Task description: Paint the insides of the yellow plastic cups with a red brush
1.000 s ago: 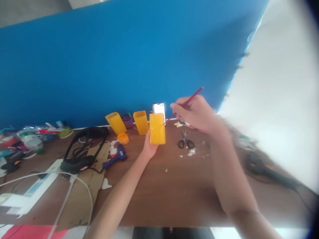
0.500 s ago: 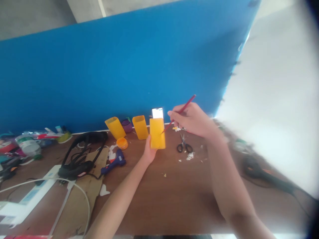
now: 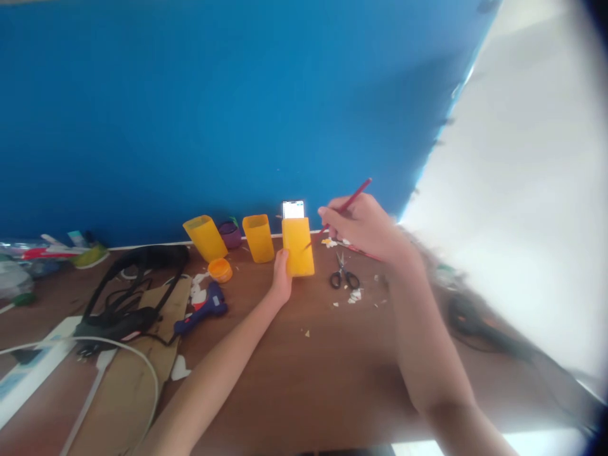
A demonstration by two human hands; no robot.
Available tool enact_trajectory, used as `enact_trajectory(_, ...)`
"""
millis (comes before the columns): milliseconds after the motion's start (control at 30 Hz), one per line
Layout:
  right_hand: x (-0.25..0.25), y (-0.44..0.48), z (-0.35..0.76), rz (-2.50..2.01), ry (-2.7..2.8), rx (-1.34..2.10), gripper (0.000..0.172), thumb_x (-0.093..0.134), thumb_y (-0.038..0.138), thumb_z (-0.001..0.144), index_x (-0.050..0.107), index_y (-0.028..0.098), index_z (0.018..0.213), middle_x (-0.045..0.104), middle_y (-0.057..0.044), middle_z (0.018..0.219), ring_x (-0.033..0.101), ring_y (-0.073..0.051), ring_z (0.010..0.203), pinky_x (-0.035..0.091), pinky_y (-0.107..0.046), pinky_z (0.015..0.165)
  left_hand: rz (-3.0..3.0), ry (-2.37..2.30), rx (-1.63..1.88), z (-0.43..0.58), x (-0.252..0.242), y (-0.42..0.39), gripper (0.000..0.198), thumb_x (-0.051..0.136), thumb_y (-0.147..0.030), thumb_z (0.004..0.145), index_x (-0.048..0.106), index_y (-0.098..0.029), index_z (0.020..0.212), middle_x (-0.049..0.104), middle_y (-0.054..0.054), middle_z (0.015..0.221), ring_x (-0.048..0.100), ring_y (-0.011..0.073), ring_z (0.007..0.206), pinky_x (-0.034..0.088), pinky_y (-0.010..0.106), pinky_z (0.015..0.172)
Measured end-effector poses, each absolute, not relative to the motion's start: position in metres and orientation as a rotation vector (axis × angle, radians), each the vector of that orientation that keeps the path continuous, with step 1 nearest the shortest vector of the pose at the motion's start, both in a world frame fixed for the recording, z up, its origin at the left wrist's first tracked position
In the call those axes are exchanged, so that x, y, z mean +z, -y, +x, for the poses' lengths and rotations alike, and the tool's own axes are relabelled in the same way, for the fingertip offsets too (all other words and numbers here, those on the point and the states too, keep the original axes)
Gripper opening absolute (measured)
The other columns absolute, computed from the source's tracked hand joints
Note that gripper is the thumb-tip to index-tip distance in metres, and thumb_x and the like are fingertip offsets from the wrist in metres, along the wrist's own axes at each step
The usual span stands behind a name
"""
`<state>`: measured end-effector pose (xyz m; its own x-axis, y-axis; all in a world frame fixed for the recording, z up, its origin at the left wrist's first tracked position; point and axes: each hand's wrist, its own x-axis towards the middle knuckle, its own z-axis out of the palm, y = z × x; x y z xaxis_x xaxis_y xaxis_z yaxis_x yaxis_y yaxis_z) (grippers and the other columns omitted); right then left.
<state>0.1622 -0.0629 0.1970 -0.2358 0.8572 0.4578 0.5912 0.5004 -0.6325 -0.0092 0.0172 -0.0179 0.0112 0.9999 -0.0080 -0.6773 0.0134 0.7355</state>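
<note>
One blue wall (image 3: pixel 237 114) backs one brown counter (image 3: pixel 294 373), where a person's two hands work apart. The left hand (image 3: pixel 282 278) grips one yellow container (image 3: pixel 297 246) raised above the counter's middle; two matching containers (image 3: pixel 259 239) stand to its left. One dark-blue glue gun (image 3: pixel 204 309) lies beyond the left forearm. One lit phone (image 3: pixel 293 209) is partly blocked by the held piece. One pair of scissors (image 3: pixel 342 272) lies at right. The right hand (image 3: pixel 361 225) pinches one red brush (image 3: pixel 358 193), tip at the container's face. One orange jar (image 3: pixel 220 270) sits at left; white scraps (image 3: pixel 354 296) lie near the scissors.
</note>
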Motion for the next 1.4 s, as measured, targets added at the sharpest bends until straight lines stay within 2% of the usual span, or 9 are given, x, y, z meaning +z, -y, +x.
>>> enact_trajectory(167,0.2,0.07,0.158,-1.23,2.062,0.552,0.035,0.052,0.04,0.092,0.058,0.016,0.066,0.055,-0.001,0.058,0.045,-0.01,0.049,0.03,-0.027,0.047,0.728,-0.671,1.53,-0.007,-0.024,-0.023,0.035,0.069,-0.047,0.083,0.063,-0.023,0.107,0.069,0.003,0.111,0.065,0.0192,0.106,0.051,0.031,0.091)
enact_trajectory(267,0.2,0.071,0.156,-1.194,1.95,0.453,0.037,0.05,0.039,0.094,0.054,0.017,0.065,0.052,-0.001,0.057,0.043,-0.01,0.05,0.032,-0.027,0.049,0.711,-0.68,1.534,-0.008,-0.026,-0.024,0.034,0.068,-0.047,0.083,0.063,-0.023,0.107,0.068,0.003,0.112,0.064,0.0196,0.108,0.05,0.032,0.093)
enact_trajectory(467,0.195,0.064,0.15,-1.138,1.8,0.248,0.036,0.05,0.041,0.096,0.055,0.018,0.069,0.053,-0.003,0.064,0.047,-0.013,0.059,0.034,-0.028,0.055,0.726,-0.688,1.501,-0.009,-0.02,-0.018,0.036,0.07,-0.048,0.082,0.062,-0.022,0.105,0.068,0.005,0.113,0.063,0.0203,0.109,0.051,0.033,0.093)
enact_trajectory(667,0.197,0.071,0.15,-1.185,2.036,0.437,0.039,0.055,0.04,0.094,0.051,0.018,0.062,0.047,0.0,0.056,0.042,-0.011,0.053,0.029,-0.028,0.052,0.685,-0.652,1.496,-0.007,-0.017,-0.017,0.038,0.068,-0.048,0.084,0.06,-0.023,0.111,0.068,0.005,0.117,0.064,0.0208,0.112,0.051,0.035,0.096)
enact_trajectory(800,0.199,0.077,0.151,-1.167,2.062,0.457,0.039,0.054,0.04,0.094,0.052,0.018,0.063,0.048,-0.001,0.057,0.043,-0.011,0.053,0.029,-0.029,0.052,0.662,-0.638,1.479,-0.008,-0.013,-0.016,0.042,0.068,-0.048,0.084,0.06,-0.023,0.117,0.066,0.006,0.124,0.061,0.0219,0.119,0.049,0.035,0.098)
enact_trajectory(1067,0.195,0.066,0.142,-1.113,1.832,0.229,0.033,0.049,0.037,0.098,0.055,0.019,0.072,0.056,-0.003,0.067,0.049,-0.013,0.061,0.032,-0.028,0.056,0.651,-0.617,1.449,-0.012,-0.016,-0.017,0.045,0.064,-0.049,0.087,0.059,-0.022,0.123,0.062,0.007,0.131,0.059,0.0216,0.121,0.05,0.032,0.094)
enact_trajectory(1267,0.195,0.07,0.139,-1.141,2.096,0.356,0.036,0.047,0.03,0.098,0.053,0.018,0.064,0.052,-0.002,0.06,0.045,-0.011,0.055,0.028,-0.029,0.054,0.617,-0.609,1.457,-0.009,-0.014,-0.017,0.037,0.058,-0.046,0.092,0.059,-0.023,0.12,0.061,0.007,0.134,0.058,0.0214,0.123,0.05,0.033,0.096)
enact_trajectory(1400,0.197,0.075,0.138,-1.214,2.166,0.46,0.037,0.049,0.029,0.096,0.052,0.017,0.061,0.051,-0.002,0.058,0.045,-0.011,0.052,0.027,-0.03,0.052,0.639,-0.605,1.477,-0.009,-0.013,-0.017,0.038,0.061,-0.045,0.09,0.058,-0.024,0.122,0.062,0.006,0.132,0.058,0.0204,0.123,0.05,0.034,0.099)
